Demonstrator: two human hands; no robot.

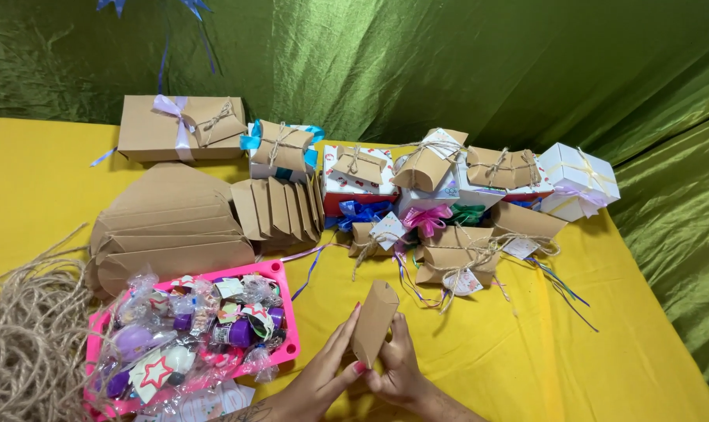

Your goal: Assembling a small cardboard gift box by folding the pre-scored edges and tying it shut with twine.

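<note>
Kraft pillow box [374,322] | left hand [323,379] + right hand [401,367] gripping | above yellow tablecloth [487,352]

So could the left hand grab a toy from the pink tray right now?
Probably not at once: the left hand is busy holding the small brown box with the right hand. The pink tray sits close beside it, nothing between.

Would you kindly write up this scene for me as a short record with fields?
Setting: yellow table with a green cloth backdrop
Left hand: fingers against the left face of a small brown pillow box
Right hand: grips the same box from the lower right
Box state: held upright above the table, untied
Left of the hands: pink tray full of small wrapped trinkets
Far left: bundle of twine
Behind: stack of flat boxes; finished gift boxes tied with twine and ribbons
</note>
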